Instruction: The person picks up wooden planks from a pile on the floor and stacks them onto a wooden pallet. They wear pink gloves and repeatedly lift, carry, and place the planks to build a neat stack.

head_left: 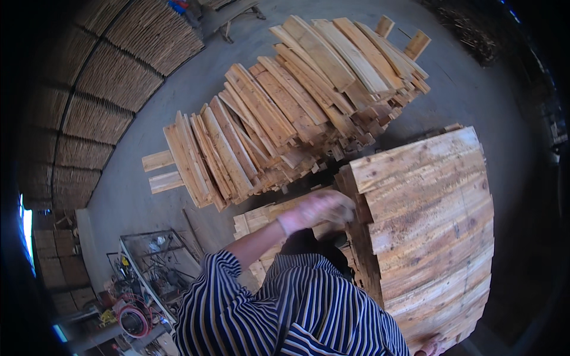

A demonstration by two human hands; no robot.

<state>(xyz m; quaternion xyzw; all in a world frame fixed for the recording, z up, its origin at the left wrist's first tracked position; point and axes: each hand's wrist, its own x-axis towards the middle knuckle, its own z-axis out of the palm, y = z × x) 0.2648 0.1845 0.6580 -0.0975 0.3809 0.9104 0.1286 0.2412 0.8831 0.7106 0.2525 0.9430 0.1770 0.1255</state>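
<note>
Pale tan stack of flat wooden boards (433, 202): raw wood, matt, streaked and knotted, faces patchily rough. Long heap of honey-brown wooden planks (291, 110): raw, matt, grain showing, edges rough-looking. Tall brown stacks of thin sheets (139, 50): wood-like, ragged-edged, dull. Grey concrete-looking floor (127, 181): smooth, matt. Navy-and-white striped shirt (338, 308): soft creased cloth, matt.

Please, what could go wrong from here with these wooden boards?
The large pile of boards lies unevenly, so some might slide off. The left hand is close to the ragged side of the flatter stack, so splinters may be a risk. The right hand, at that stack's near edge, could perhaps be pinched if boards shift.
</note>
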